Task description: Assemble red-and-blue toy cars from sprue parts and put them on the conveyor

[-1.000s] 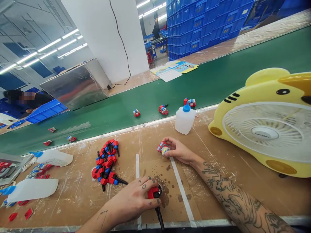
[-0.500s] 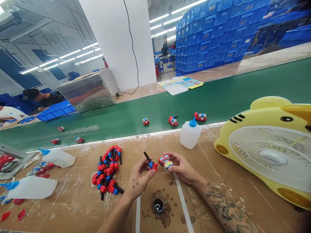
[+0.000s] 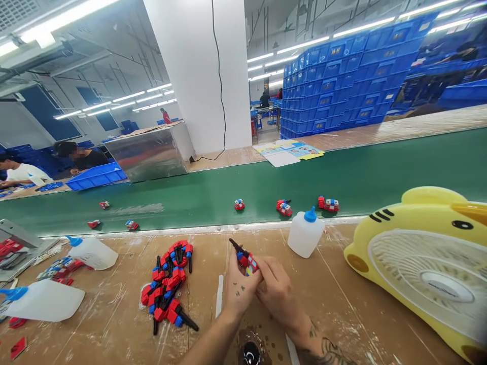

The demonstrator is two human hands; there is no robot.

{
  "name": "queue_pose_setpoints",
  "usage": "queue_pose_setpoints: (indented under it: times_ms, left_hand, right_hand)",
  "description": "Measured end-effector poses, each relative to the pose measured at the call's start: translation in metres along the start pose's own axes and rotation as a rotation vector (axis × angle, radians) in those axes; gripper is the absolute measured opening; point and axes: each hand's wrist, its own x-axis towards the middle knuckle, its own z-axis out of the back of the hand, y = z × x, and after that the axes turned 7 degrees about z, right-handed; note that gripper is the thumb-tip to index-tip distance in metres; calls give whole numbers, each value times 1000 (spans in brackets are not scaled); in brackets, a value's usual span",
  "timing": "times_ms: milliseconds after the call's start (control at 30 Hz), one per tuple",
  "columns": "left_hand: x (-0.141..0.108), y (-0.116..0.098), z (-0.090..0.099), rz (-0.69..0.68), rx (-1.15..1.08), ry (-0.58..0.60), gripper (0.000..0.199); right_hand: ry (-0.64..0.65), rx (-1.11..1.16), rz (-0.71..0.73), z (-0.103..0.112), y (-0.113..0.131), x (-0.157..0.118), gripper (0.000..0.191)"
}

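Note:
Both hands are together above the cardboard-covered bench. My left hand [image 3: 240, 294] is closed around a red and blue plastic toy part with a black rod [image 3: 238, 247] that points up and to the left. Right against it is a red toy block with light-blue and yellow patches [image 3: 250, 264]. My right hand [image 3: 277, 291] grips this block from the right side, and its fingertips meet my left thumb. Fingers cover much of both parts, so I cannot tell whether they are joined. A pile of similar red, blue and black parts [image 3: 167, 284] lies to the left.
A small black round container [image 3: 251, 352] sits below my hands on a stained patch. White bottles with blue caps stand or lie around: one bottle [image 3: 305, 235] ahead, others left. A yellow fan [image 3: 418, 258] occupies the right. Several toy pieces rest on the green belt [image 3: 198, 197].
My hands have come together, bringing the red block against the part with the black rod. Before, the two pieces were held apart. The head view has tilted up slightly.

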Motion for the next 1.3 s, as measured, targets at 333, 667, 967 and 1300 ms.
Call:
queue_pose_setpoints:
  times_ms: [333,667,967,1300]
  left_hand:
    - [185,-50,43,10,928,-21,53]
    - [267,-39,26,208,1288,54,40]
    - [201,-43,62,-79,1269,149,73]
    - [33,-39,160,-240,1387,417,30]
  right_hand:
    - [152,-336,-319,-40,-110,121,29]
    - [407,-564,-275,-60,-181,203,27]
    - [136,-339,-345,-30,-150,160,24]
    - [22,617,-342,2,-41,55,51]
